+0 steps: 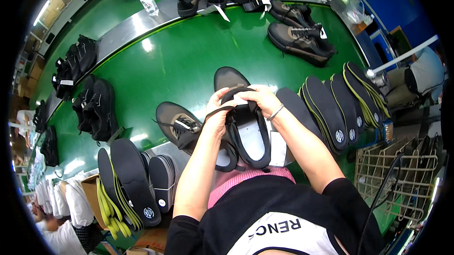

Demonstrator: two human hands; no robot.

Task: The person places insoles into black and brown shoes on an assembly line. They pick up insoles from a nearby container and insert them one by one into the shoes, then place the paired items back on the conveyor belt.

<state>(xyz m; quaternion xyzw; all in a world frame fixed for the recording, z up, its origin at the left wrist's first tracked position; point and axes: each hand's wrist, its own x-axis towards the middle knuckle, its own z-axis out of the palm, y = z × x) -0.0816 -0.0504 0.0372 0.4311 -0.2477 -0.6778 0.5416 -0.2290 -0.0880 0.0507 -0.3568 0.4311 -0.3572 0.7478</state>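
Close in front of me, a dark brown and black shoe (230, 78) lies with its toe pointing away and its heel toward my body. Its opening faces up, showing a pale insole board inside. My left hand (219, 113) pinches the left side of the tongue and collar. From the other side, my right hand (261, 99) grips the same tongue area, fingertips close to the left ones. A matching shoe (177, 118) with laces rests just left of my left forearm. A white paper card (278, 148) sits by the held shoe's heel.
Stacked black insoles with yellow-green edges (326, 108) stand at the right, more insoles (127, 170) at the lower left. Brown shoes (302, 42) and black shoes (97, 108) sit on the green table (184, 61). A bottle (147, 0) stands on the metal rim. A wire rack (397, 174) is right.
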